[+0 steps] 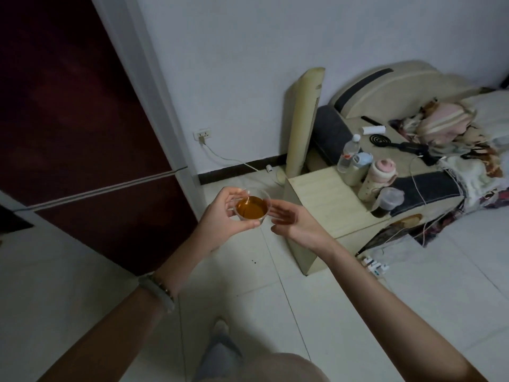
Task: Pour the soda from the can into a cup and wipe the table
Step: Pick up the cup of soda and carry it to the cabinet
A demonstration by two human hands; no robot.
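The left hand [220, 216] grips a clear cup [251, 209] of amber soda, thumb and fingers curled round its wall, held in the air above the white tiled floor [82, 271]. The right hand [297, 224] is at the cup's 3 o'clock, fingers straight and relaxed, tips just beside the wall; whether they touch it I cannot tell. A pale wooden table [330, 205] stands further out at 3 o'clock, with bottles [349, 151] at its far edge against a cluttered bed [468, 244]. A dark red door [68, 119] fills 10 o'clock. A socket [202, 134] sits low on the white wall [234, 64] at 12.
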